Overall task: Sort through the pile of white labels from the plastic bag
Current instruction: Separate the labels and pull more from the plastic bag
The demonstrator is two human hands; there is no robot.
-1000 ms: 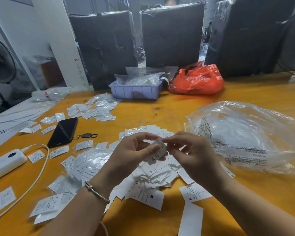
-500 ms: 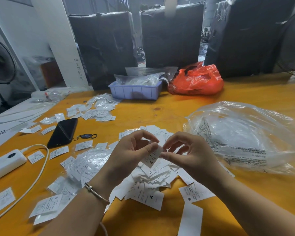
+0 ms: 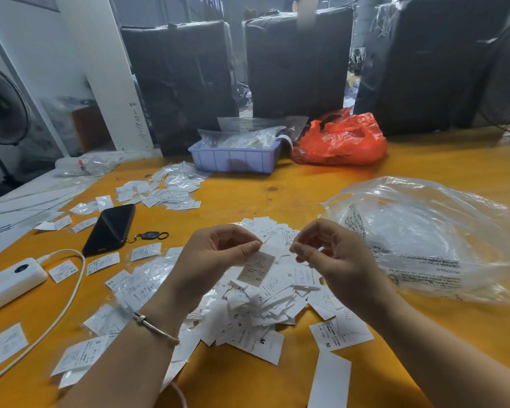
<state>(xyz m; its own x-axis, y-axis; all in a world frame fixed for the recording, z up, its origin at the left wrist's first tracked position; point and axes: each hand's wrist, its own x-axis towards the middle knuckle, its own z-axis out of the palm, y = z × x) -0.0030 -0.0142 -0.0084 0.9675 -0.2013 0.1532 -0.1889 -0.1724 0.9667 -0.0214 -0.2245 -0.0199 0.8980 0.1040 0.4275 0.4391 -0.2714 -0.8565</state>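
My left hand (image 3: 218, 254) pinches one label (image 3: 256, 267); right hand (image 3: 333, 257) curled, empty — pile (image 3: 262, 304) at near edge mostly unsorted.

Bare table (image 3: 248, 198) lies open beyond the label pile (image 3: 256, 304) — plastic bag (image 3: 424, 240) crowds the right, phone (image 3: 109, 228) the left.

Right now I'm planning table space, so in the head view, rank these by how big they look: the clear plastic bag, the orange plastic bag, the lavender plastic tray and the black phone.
1. Clear plastic bag, but it lies nearest the camera.
2. Orange plastic bag.
3. Lavender plastic tray.
4. Black phone, nearer yet smallest.
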